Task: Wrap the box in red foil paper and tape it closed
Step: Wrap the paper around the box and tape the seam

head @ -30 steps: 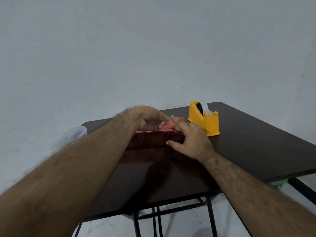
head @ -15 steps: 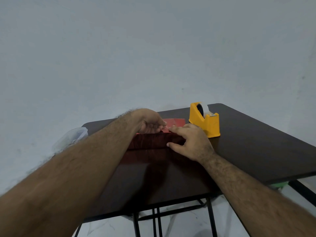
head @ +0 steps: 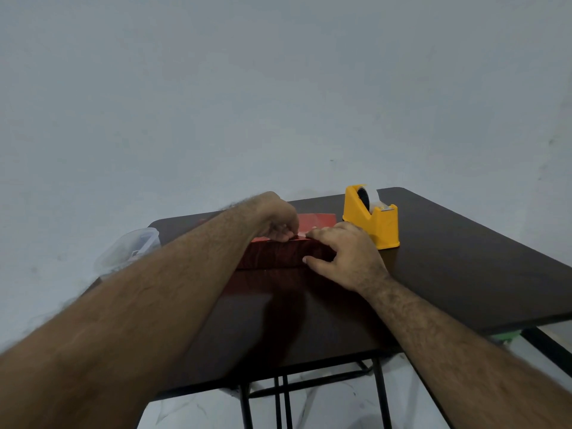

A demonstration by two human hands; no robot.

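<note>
A plain grey wall (head: 278, 88) rises behind the dark counter (head: 464, 274); pale marbled floor (head: 334, 407) shows beneath its black legs (head: 380, 394).

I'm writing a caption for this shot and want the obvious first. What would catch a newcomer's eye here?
First, both hands meeting on the red foil-wrapped box mid-table: the left hand pinches the foil at its top edge, and the right hand presses on its right end. Next, the bright yellow tape dispenser just right of the box on the dark table.

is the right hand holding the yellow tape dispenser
No, the right hand rests on the red-wrapped box, while the yellow tape dispenser stands untouched just behind it on the table.
</note>
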